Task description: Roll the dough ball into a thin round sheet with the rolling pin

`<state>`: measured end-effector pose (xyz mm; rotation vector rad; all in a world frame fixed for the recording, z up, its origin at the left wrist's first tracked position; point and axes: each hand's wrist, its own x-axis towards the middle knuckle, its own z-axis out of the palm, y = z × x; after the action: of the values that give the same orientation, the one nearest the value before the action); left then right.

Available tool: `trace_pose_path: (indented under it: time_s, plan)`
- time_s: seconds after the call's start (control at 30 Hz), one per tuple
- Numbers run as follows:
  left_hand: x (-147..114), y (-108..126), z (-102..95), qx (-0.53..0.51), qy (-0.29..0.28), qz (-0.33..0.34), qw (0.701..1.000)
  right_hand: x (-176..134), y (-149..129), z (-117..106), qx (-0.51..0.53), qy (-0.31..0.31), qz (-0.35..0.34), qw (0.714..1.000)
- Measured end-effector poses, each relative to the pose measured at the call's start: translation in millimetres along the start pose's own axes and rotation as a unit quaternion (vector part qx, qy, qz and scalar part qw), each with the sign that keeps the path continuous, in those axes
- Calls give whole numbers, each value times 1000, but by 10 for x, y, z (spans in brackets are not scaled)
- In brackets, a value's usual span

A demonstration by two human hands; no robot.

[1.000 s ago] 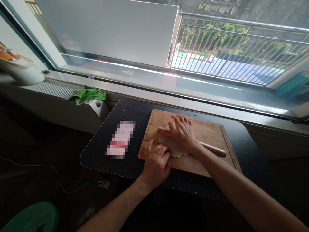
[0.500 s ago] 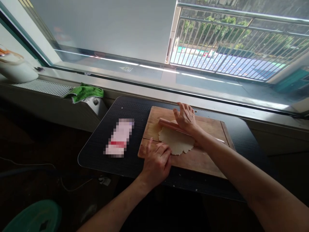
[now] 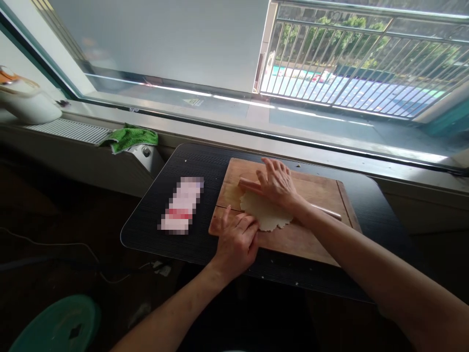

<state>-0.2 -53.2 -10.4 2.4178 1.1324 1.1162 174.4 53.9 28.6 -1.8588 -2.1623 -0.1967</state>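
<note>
A thin sheet of dough (image 3: 266, 212) with a ragged near edge lies on the wooden cutting board (image 3: 300, 242). My left hand (image 3: 238, 239) is at the dough's near left edge, its fingers bent and closed on that edge; the fingertips are partly hidden. Across the dough's far side lies a slim wooden rolling pin (image 3: 249, 185), slanting down to the right. My right hand (image 3: 278, 183) rests palm down on the pin, fingers stretched out and spread over it. The hand and forearm cover the pin's middle.
The board sits on a black table (image 3: 146, 215) with small crumbs. A pixelated pink-and-white item (image 3: 182, 205) lies left of the board. Beyond are a window sill (image 3: 220, 127), a heater (image 3: 142, 166) with a green cloth (image 3: 132, 138), and a green basin (image 3: 58, 327) below left.
My right hand has shifted slightly left and toward me on the rolling pin, and more of the pin's right end shows. The left hand stays at the dough's edge.
</note>
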Motion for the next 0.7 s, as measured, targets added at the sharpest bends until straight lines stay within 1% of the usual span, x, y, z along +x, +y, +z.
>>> trace_pose_path:
  time_s: [0.07,0.13,0.2,0.27,0.33,0.37,0.43,0.5,0.53,0.6,0.7]
  plan:
    - [2,3,-3,6,-6,-2,1000,-127,-86,4,13,-7,-13,1000]
    - [6,8,-10,19,-17,1,1000,-140,-112,-1,21,-2,-10,1000]
    - [8,13,-19,28,-25,7,999,-3,-49,-7,22,4,19,1000]
    - [6,17,-26,30,-29,9,999,169,47,-13,27,7,68,997]
    - [3,18,-28,29,-32,7,999,219,82,-17,36,5,90,995]
    - [2,18,-26,29,-32,6,999,177,62,-18,41,-1,84,996]
    - [3,16,-22,27,-27,5,999,8,-29,-16,46,-15,43,998]
    - [8,15,-21,24,-22,7,999,-132,-111,-11,43,-17,4,999]
    - [11,14,-23,24,-19,8,1000,-145,-122,-8,37,-13,-3,999]
    - [17,15,-27,24,-16,10,1000,-48,-74,-4,23,-5,11,1000]
    - [18,20,-29,21,-9,13,1000,159,45,1,15,0,54,998]
